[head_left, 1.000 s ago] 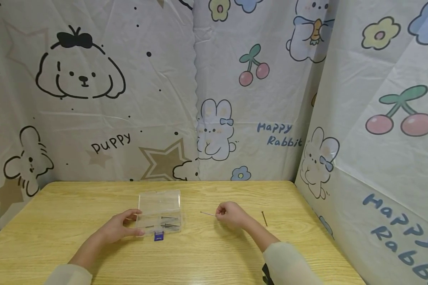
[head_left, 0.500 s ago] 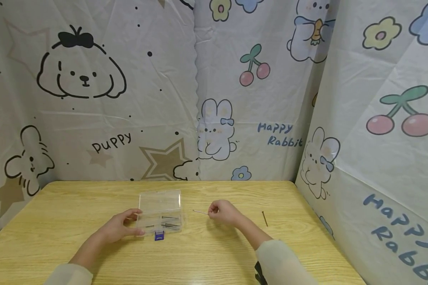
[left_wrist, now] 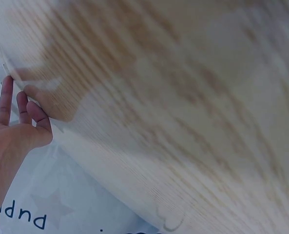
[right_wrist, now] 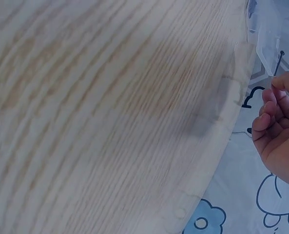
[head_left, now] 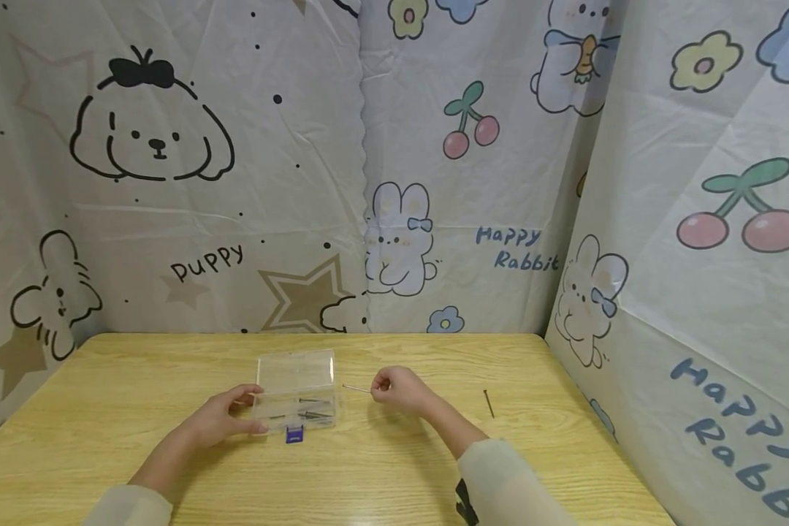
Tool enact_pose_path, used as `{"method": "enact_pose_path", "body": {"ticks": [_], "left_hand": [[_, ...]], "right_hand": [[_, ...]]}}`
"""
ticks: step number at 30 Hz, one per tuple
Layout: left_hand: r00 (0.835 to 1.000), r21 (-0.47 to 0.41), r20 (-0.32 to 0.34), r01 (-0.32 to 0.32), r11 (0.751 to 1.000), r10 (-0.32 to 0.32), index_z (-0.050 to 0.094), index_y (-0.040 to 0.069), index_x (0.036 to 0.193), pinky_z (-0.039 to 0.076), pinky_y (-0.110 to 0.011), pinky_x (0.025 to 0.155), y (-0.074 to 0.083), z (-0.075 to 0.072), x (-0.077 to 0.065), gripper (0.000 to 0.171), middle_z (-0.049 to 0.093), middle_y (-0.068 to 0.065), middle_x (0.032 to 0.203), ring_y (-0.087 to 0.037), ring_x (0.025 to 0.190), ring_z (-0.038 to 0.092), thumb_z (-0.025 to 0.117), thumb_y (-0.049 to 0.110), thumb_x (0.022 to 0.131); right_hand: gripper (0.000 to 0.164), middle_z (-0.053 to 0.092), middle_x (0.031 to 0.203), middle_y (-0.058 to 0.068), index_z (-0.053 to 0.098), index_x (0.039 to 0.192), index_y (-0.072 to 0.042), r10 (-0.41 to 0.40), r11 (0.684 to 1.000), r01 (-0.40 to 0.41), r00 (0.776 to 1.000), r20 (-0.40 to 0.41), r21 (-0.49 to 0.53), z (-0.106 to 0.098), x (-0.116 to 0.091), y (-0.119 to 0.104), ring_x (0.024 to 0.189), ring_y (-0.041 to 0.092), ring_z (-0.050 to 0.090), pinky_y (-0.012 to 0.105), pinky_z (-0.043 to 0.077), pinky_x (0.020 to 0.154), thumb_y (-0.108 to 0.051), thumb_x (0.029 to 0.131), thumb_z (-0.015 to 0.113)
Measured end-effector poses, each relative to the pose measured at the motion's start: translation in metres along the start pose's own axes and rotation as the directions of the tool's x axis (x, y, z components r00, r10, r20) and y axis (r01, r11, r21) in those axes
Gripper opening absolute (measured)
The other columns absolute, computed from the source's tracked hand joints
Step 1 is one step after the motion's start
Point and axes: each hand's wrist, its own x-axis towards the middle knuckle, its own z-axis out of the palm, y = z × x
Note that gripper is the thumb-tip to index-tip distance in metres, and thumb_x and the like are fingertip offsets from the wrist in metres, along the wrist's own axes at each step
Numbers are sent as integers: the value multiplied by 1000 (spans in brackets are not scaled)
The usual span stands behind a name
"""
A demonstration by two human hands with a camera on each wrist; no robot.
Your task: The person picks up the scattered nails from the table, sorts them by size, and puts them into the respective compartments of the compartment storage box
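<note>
My right hand (head_left: 399, 389) pinches a thin nail (head_left: 356, 389) by one end, its head pointing left toward the box; in the right wrist view the nail (right_wrist: 279, 63) sticks out past the fingertips. The clear plastic box (head_left: 296, 371) stands with its lid raised at the back and a blue latch (head_left: 294, 435) in front. Several dark nails (head_left: 315, 415) lie inside it. My left hand (head_left: 220, 418) holds the box's left side, thumb at the front corner and fingers farther back. In the left wrist view the left hand (left_wrist: 17, 122) shows at the edge.
Another dark nail (head_left: 489, 403) lies on the wooden table (head_left: 368, 475), right of my right hand. A printed cloth (head_left: 302, 183) hangs behind the table and along its right side.
My right hand has moved left with the nail, bringing its head close to the box's right side. The left hand and the box have stayed in place.
</note>
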Motion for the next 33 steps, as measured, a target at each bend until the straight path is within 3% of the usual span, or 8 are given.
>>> {"method": "enact_pose_path", "body": {"ticks": [33], "left_hand": [[1000,-2,1,-7,1000,7,41,2,136,39,-59,97,0,0,0,74,50,-27,128,-48,118,44,75,35,78]], "right_hand": [[7,59,74,-3,67,84,-7,-37,999,37,999,-8,-30,32,29,-28,66,3,46,17,43,64,-9,85,60]]}}
